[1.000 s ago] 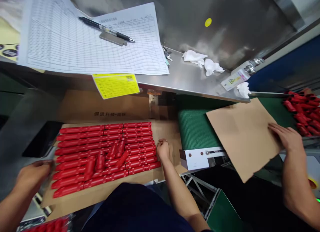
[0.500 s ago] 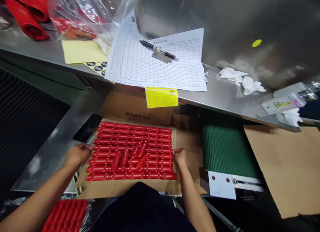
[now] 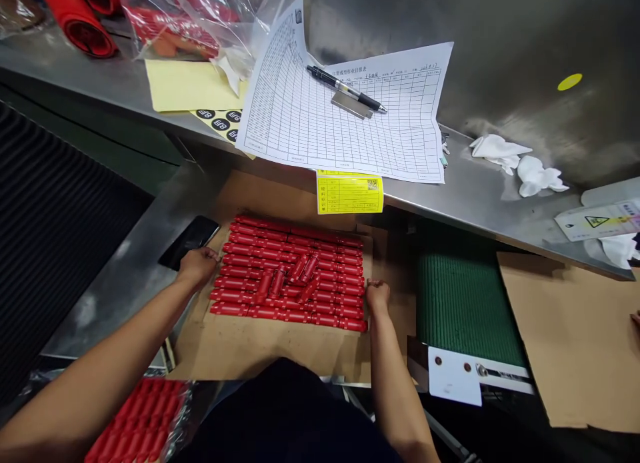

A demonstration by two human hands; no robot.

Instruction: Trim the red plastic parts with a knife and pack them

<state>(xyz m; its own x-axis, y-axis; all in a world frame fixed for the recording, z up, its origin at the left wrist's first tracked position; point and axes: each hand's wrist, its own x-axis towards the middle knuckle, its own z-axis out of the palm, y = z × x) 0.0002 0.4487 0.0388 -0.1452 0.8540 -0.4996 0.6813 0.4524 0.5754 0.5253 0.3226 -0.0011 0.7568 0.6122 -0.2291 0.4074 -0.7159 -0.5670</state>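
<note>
Rows of red plastic tube-like parts (image 3: 287,310) lie side by side on a cardboard sheet (image 3: 367,253). Several more of these parts lie loose and slanted on top of the rows. At the sheet's left edge, my left hand (image 3: 199,266) is closed, fingers pinching the edge. My right hand (image 3: 379,295) grips the opposite edge the same way. Beneath the sheet is a larger piece of brown cardboard (image 3: 270,346). A dark phone (image 3: 187,240) lies on the metal surface just beyond my left hand.
Above runs a metal shelf (image 3: 480,213) with a printed form (image 3: 345,136), a pen (image 3: 345,88) and crumpled white tissues (image 3: 540,176). A green conveyor belt (image 3: 465,303) is at right, beside a cardboard flap (image 3: 575,343). Bagged red parts (image 3: 140,416) sit lower left.
Both hands and the cardboard sheet of red parts have moved away from my body, toward the shelf. More bare cardboard shows in front. The camera view has shifted; another person's fingers appear at far right.
</note>
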